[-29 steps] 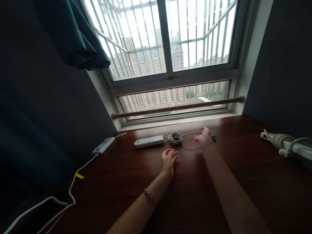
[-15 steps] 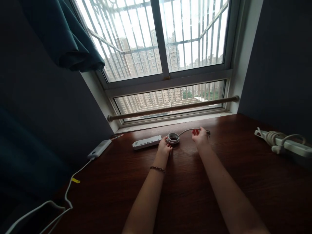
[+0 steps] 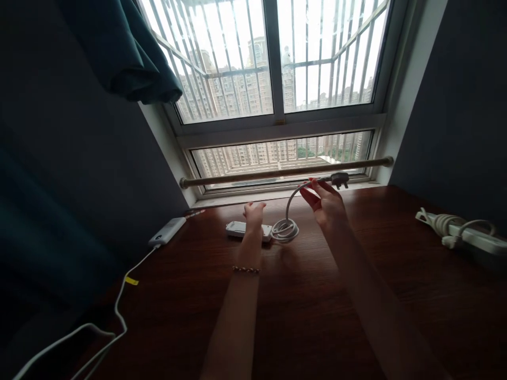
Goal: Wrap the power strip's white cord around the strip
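Note:
My right hand [image 3: 327,205] pinches a pale power cord [image 3: 291,199] just behind its dark plug [image 3: 339,180], whose prongs point down in front of the window bar. From there the cord curves down into a loose coil [image 3: 285,230] on the brown wooden surface. Beside the coil, on its left, lies a white power strip [image 3: 236,228], partly hidden by my left wrist. My left hand [image 3: 254,212] hovers over the strip with thumb and fingers apart and nothing visible in it.
At the right, a second power strip [image 3: 477,236] lies with its cord wound round it. On the left rests a white device [image 3: 168,231] with a white cable [image 3: 121,295] running toward me. Behind are a horizontal bar [image 3: 245,178], a barred window and a blue curtain [image 3: 134,63].
My right hand has lifted the plug and cord up off the surface. My left hand has let go of the coil and moved left over the strip. The coil has loosened.

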Available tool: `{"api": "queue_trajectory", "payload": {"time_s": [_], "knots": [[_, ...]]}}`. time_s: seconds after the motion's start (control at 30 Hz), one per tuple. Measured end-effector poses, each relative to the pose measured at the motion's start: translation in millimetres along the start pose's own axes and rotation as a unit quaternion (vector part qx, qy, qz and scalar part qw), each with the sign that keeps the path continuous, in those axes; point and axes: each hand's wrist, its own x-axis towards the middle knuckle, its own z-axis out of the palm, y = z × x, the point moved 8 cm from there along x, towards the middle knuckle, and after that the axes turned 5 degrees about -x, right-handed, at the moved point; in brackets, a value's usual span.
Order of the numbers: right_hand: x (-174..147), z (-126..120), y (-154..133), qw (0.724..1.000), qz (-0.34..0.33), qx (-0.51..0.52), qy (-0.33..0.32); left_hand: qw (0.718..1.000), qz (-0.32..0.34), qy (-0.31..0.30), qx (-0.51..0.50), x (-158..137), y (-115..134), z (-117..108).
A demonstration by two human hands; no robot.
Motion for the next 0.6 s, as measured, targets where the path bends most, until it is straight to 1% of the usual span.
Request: {"api": "queue_trajectory", "payload": {"time_s": [0.03, 0.07, 0.1, 0.13, 0.17, 0.2, 0.23, 0.27, 0.3, 0.37, 0.43, 0.53, 0.6], "knots": [[-4, 5, -3, 1.000, 0.000, -0.017, -0.021, 0.997, 0.067, -0.042, 0.024, 1, 14, 4], [-8, 10, -6, 0.998, 0.001, -0.036, -0.043, 0.988, 0.103, -0.106, 0.052, -1, 20, 12], [-12, 15, -8, 0.996, 0.002, -0.056, -0.067, 0.972, 0.113, -0.185, 0.093, -5, 19, 22], [-15, 20, -9, 0.993, 0.001, -0.075, -0.092, 0.944, 0.102, -0.276, 0.151, -13, 11, 34], [-19, 25, -11, 0.989, -0.003, -0.093, -0.117, 0.905, 0.066, -0.361, 0.213, -24, -5, 44], [-23, 29, -13, 0.984, -0.012, -0.110, -0.139, 0.861, 0.025, -0.428, 0.273, -35, -22, 49], [-27, 33, -16, 0.979, -0.024, -0.127, -0.160, 0.818, -0.015, -0.475, 0.324, -45, -38, 51], [-30, 36, -18, 0.973, -0.037, -0.146, -0.176, 0.789, -0.044, -0.501, 0.353, -54, -50, 51], [-32, 39, -21, 0.967, -0.053, -0.165, -0.187, 0.770, -0.069, -0.518, 0.368, -60, -59, 50], [-34, 41, -28, 0.955, -0.087, -0.205, -0.195, 0.756, -0.098, -0.539, 0.359, -68, -66, 50], [-34, 40, -35, 0.943, -0.125, -0.244, -0.189, 0.755, -0.116, -0.551, 0.335, -70, -66, 49], [-32, 38, -49, 0.917, -0.196, -0.307, -0.162, 0.782, -0.104, -0.545, 0.284, -63, -53, 44], [-34, 35, -60, 0.887, -0.257, -0.361, -0.131, 0.794, -0.087, -0.542, 0.261, -58, -43, 40]]}}
